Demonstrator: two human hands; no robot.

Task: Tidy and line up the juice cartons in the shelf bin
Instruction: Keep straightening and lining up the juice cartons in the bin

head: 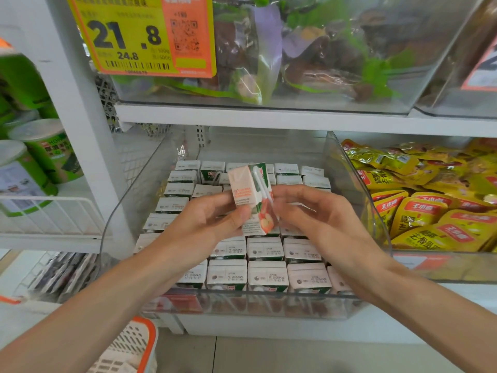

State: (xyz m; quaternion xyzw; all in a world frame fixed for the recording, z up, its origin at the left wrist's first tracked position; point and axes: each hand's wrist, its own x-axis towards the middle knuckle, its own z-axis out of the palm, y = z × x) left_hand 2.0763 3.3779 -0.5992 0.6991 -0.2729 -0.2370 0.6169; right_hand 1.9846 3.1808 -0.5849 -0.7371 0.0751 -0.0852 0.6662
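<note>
Left hand (204,224) pinches a peach juice carton (246,189) between thumb and fingers, holding it upright and slightly tilted above the clear shelf bin (139,189). Right hand (317,214), fingers curled, nips the carton's straw side. Below, the boxed juice cartons (266,275) stand in rows.

Single head-worn wide-angle view, forward and down, close over the shelf bin (269,305).

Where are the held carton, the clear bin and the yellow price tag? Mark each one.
held carton (243,191), head view, its pink side panel.
clear bin (255,304), head view, its front wall.
yellow price tag (126,36), head view, its printed price.
</note>
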